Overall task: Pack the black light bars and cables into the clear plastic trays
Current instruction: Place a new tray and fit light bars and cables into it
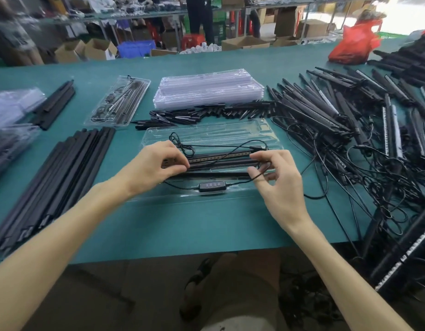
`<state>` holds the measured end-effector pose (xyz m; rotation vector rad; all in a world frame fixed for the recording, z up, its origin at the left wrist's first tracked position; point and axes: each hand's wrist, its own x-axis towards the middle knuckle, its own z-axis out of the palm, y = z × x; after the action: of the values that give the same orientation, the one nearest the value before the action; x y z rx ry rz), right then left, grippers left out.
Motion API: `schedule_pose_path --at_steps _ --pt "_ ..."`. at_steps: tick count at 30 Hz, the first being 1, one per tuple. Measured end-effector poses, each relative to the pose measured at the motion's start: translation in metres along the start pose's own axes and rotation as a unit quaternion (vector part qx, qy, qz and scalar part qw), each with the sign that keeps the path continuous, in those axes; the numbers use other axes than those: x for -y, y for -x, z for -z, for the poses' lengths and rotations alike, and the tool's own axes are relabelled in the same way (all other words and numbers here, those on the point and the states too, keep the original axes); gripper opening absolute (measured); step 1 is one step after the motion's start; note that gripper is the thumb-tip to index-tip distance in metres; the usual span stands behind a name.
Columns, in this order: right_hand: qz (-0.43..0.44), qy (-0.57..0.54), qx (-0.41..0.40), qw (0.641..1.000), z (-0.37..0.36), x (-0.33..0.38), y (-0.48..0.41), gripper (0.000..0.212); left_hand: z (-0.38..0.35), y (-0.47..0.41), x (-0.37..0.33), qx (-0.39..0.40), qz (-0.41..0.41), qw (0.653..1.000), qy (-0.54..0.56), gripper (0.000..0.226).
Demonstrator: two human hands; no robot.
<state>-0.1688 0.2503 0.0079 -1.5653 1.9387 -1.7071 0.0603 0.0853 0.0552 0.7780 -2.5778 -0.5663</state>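
Observation:
A clear plastic tray (206, 132) lies in front of me on the green table (182, 225). Black light bars (221, 161) lie lengthwise in it, with a thin black cable (216, 146) looped over them and an inline controller (212, 187) at the tray's near edge. My left hand (158, 161) grips the left ends of the bars. My right hand (282, 180) pinches the cable by the bars' right end, one finger hooked through a loop.
A stack of empty clear trays (206, 91) sits behind, a filled tray (120, 101) to its left. Short black pieces (206, 113) lie between. Long black bars (63, 177) lie at left. A tangled heap of bars and cables (362, 130) fills the right. A red bag (352, 45) sits far right.

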Motion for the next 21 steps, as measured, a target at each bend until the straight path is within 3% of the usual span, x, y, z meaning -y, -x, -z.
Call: schedule_pose_path --at_steps 4,9,12,17,21 --pt "0.004 0.027 0.042 0.999 -0.004 -0.002 0.001 0.026 -0.005 0.015 -0.001 0.007 0.018 0.999 0.035 0.005" --pt "-0.004 0.04 0.07 0.997 -0.005 -0.004 0.002 0.025 -0.029 0.009 -0.021 0.049 -0.026 0.998 0.01 0.024" --pt "-0.017 0.042 0.074 0.996 -0.005 -0.005 0.001 0.026 -0.031 0.007 -0.027 0.064 -0.037 0.995 -0.061 0.027" --pt "-0.024 0.08 0.077 0.994 -0.009 -0.005 0.001 0.028 -0.028 0.006 -0.038 0.111 -0.08 0.962 -0.236 0.032" --pt "-0.012 0.104 0.083 0.991 -0.01 -0.003 0.001 0.027 -0.027 0.007 -0.044 0.083 -0.088 0.965 -0.231 0.028"
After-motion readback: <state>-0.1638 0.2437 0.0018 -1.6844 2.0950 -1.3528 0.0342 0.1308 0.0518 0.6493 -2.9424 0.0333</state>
